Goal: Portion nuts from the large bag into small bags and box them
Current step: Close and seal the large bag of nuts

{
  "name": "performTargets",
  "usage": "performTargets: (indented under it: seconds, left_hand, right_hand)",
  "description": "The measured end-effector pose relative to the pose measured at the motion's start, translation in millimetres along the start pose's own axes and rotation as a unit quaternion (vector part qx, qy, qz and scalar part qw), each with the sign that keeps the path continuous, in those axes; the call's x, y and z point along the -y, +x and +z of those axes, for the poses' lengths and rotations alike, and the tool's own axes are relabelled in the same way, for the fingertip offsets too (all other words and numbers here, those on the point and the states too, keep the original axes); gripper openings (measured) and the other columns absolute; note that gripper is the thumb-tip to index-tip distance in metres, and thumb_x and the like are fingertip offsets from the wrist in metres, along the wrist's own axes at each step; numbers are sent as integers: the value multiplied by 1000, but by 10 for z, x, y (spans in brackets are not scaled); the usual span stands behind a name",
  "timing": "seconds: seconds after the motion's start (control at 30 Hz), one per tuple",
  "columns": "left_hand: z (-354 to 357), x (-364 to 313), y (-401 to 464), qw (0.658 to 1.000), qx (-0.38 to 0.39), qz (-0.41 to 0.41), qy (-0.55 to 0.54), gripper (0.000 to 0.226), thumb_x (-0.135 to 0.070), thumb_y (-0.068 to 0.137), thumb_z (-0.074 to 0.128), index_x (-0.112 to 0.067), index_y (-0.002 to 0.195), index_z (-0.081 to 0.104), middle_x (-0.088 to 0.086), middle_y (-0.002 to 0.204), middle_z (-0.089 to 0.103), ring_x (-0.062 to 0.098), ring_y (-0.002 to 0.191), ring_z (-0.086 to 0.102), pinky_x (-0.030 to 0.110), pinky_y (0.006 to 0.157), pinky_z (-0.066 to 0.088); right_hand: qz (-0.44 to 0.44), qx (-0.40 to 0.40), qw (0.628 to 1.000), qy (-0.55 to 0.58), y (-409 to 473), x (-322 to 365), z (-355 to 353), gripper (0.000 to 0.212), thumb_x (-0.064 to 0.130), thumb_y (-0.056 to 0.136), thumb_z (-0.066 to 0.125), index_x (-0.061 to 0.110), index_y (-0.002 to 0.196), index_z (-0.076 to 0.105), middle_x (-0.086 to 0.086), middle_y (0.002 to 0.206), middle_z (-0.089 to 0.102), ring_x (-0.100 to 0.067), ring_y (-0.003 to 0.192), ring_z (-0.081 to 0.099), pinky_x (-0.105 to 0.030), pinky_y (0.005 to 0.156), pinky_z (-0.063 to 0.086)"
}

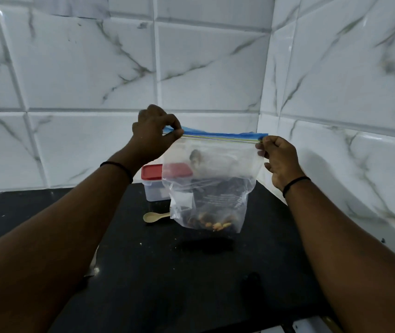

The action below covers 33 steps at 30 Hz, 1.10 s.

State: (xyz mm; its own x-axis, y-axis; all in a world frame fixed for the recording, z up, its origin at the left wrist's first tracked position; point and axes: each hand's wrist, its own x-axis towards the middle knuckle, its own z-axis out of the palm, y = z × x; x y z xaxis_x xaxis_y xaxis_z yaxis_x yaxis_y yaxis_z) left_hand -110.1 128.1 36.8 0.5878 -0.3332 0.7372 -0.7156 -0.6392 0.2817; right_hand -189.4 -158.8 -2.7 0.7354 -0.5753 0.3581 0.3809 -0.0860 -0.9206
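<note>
I hold a clear zip bag (218, 164) with a blue seal strip up above the black counter (167, 272). My left hand (154, 134) pinches the strip's left end, and my right hand (279, 159) pinches its right end. A small heap of nuts (213, 223) lies in the bag's bottom corner. Behind the bag stands a clear plastic box with a red lid (152, 175), partly hidden by it. A dark package shows blurred through the bag.
A small beige spoon (154, 216) lies on the counter left of the bag. White marble-pattern tiled walls meet in a corner behind and to the right. Crumbs dot the counter. A white edge shows at the bottom right.
</note>
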Motion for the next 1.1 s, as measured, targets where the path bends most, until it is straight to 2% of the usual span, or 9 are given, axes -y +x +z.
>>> performTargets:
  seconds: [0.07,0.17,0.3,0.37,0.43,0.6,0.73,0.83,1.1]
  left_hand:
    - [-49,-27,5,990,25,-57,-128,17,-19,92,68,-24,85,55,17,94,61,28,88,57,33,75,43]
    - [-63,-48,-75,910,33,-179,-372,27,3,94,62,-17,91,45,22,79,68,30,61,66,38,61,54]
    - [55,-50,-183,881,0,-230,-414,29,5,88,69,-1,114,58,10,72,75,19,56,70,35,62,60]
    - [109,-74,-204,881,0,-236,-411,23,4,87,71,4,108,63,4,67,75,14,54,69,29,59,59]
    - [144,-127,-214,890,4,-223,-398,13,2,86,73,5,98,68,2,64,73,12,54,69,26,57,58]
    - [143,-246,-222,910,11,-162,-382,6,-2,85,74,-5,82,70,15,76,72,22,64,71,34,61,58]
    - [68,-172,-224,906,-29,-152,-394,12,-1,88,71,-5,78,66,8,67,73,20,59,70,31,59,58]
    - [-11,19,-257,888,-69,-183,-416,15,1,89,68,-5,76,64,4,60,71,17,53,68,28,55,58]
    - [79,37,-217,865,-80,-224,-442,11,-11,97,63,-13,87,61,0,59,68,17,48,65,30,53,54]
  right_hand:
    - [3,1,1000,5,-10,65,-23,16,11,101,55,19,88,60,-5,90,67,-8,70,61,-7,44,41]
    - [15,-7,1000,-3,16,129,-72,15,10,100,56,21,90,59,-5,92,67,-7,68,61,-11,47,43]
    - [-65,-55,981,-174,24,94,-98,16,9,86,64,21,97,63,3,94,69,-17,86,66,-28,74,51]
    - [-204,-47,930,-301,-9,148,-37,32,14,80,68,23,111,66,6,108,69,-16,98,64,-32,88,51]
    - [-297,64,879,-368,-99,323,186,39,29,81,75,26,118,67,9,113,70,-15,102,63,-35,93,48]
    - [-280,234,711,-601,-252,497,880,36,59,82,68,28,101,69,12,92,66,-17,95,61,-36,82,36]
    - [-267,258,758,-537,-165,585,959,29,53,81,72,24,78,74,14,65,67,-6,73,61,-34,70,47]
    - [-243,267,742,-565,-13,706,694,28,49,80,75,22,76,78,6,67,71,-11,70,66,-34,72,54]
    - [-133,230,842,-470,70,635,24,10,22,87,75,13,86,77,1,74,76,-11,63,73,-24,73,57]
